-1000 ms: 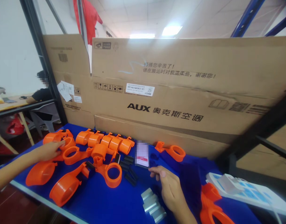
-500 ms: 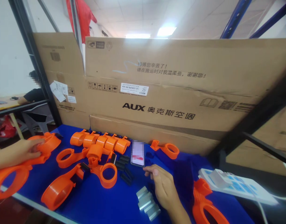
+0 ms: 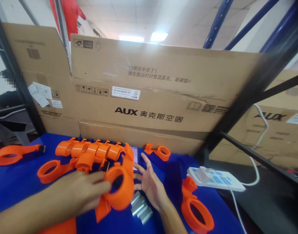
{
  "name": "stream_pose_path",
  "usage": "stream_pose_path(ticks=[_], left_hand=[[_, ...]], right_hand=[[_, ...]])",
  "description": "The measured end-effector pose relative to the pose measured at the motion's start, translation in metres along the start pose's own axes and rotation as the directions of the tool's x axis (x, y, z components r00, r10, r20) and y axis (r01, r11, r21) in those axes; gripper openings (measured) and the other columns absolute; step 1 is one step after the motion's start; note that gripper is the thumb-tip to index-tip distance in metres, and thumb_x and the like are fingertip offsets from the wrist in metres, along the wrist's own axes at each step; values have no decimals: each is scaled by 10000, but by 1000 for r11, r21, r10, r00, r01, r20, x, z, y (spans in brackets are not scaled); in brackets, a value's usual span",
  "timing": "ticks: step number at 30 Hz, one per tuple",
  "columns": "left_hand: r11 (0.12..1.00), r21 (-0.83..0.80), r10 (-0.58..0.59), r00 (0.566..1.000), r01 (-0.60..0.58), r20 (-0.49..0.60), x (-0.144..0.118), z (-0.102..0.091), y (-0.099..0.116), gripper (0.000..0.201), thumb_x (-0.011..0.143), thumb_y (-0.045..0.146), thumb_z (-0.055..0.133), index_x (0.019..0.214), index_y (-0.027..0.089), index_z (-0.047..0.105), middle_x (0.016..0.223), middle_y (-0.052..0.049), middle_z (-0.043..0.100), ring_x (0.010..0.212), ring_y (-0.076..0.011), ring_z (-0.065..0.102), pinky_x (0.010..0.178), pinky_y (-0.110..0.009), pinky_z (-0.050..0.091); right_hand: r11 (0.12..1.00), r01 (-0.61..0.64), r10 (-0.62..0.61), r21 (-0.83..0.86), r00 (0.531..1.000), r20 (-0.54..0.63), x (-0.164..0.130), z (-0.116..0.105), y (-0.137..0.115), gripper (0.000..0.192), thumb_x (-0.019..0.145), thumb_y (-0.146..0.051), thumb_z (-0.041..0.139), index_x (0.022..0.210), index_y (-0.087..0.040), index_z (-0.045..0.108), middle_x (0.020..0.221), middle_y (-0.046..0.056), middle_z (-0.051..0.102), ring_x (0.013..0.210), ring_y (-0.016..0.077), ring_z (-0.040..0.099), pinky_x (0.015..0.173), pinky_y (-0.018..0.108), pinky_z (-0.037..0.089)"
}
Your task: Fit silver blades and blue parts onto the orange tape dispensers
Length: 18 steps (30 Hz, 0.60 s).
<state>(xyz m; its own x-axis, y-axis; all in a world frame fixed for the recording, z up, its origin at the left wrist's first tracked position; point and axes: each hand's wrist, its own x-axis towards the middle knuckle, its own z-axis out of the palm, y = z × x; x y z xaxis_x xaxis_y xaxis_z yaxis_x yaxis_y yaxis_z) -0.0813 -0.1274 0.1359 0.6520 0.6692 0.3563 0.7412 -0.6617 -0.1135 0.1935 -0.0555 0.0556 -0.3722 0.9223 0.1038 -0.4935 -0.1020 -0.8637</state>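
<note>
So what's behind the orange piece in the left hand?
Part of a phone shows past the orange piece; the rest is covered. The dark shapes through its hole are unclear.

AUX-printed cardboard [image 3: 102,71] standing along the desk's [image 3: 7,185] far edge | black post [image 3: 236,120] by its far right corner | white power strip [image 3: 234,186], plug [image 3: 204,174] in it, at the right edge | red cloth [image 3: 72,16] hanging beyond the cardboard

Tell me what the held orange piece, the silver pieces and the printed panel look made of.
Orange piece: probably hard plastic, smooth, given its even colour and slight sheen.
Silver pieces: likely bare metal, perhaps aluminium, from their grey shine.
Printed panel: matte cardboard, apparently; brown with creases.
</note>
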Motion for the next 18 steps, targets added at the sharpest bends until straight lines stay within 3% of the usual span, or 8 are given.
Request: stream_pose_path(ticks=[1, 3, 7, 11, 14, 18], left_hand=[[996, 30, 85, 994, -87, 69, 7, 12, 13, 180, 853, 153, 587, 975, 277, 630, 898, 13, 705, 548, -146, 594, 473, -285, 353], [979, 60, 189, 977, -195, 94, 19, 33, 31, 166, 882, 137, 578, 960, 281, 603, 851, 7, 680, 493, -166, 567, 431, -334, 311], [950, -7, 312, 947, -312, 77, 32, 61, 46, 221, 908, 142, 563, 1056, 299, 611, 824, -7, 657, 477, -163, 552, 402, -343, 337], [964, -4, 264, 961, -264, 78, 32, 82, 47, 411, 877, 77, 561, 1230, 280, 608, 873, -48, 697, 513, -185, 597, 411, -366, 377], [984, 42, 174, 984, -176, 47, 27, 98, 46, 607, 837, 39, 551, 1399, 266, 536, 892, -65, 729, 537, -202, 634, 448, -351, 386], [994, 98, 42, 998, -46, 36, 31, 108, 46, 542, 836, 156, 643, 1369, 221, 574, 851, -75, 729, 584, -237, 671, 490, -332, 417]], right_hand=[[997, -10, 12, 82, 1000, -27, 0, 0, -3, 700, 929, -614, 642, 1528, -372, 372, 1332, 116, 663, 994, 283, 721, 730, 428, 604], [988, -2, 19, 155, 994, -105, -1, -3, -9, 665, 886, -538, 736, 1464, -349, 467, 1288, 103, 686, 961, 275, 733, 742, 427, 609], [996, 11, 8, 89, 977, -211, 1, -15, -15, 458, 811, -420, 834, 1195, -224, 677, 1004, 75, 742, 764, 226, 721, 620, 343, 604], [999, 35, -40, -24, 969, -244, 5, -19, -11, 384, 789, -434, 864, 1053, -194, 721, 786, 28, 707, 549, 129, 614, 466, 215, 490], [998, 28, -42, -60, 964, -262, 6, -19, -8, 347, 792, -430, 869, 994, -185, 728, 657, -21, 632, 464, 86, 527, 432, 189, 427], [998, 54, -62, -34, 945, -321, 8, -23, -11, 327, 782, -414, 877, 942, -172, 727, 628, -32, 598, 479, 82, 501, 438, 189, 420]])
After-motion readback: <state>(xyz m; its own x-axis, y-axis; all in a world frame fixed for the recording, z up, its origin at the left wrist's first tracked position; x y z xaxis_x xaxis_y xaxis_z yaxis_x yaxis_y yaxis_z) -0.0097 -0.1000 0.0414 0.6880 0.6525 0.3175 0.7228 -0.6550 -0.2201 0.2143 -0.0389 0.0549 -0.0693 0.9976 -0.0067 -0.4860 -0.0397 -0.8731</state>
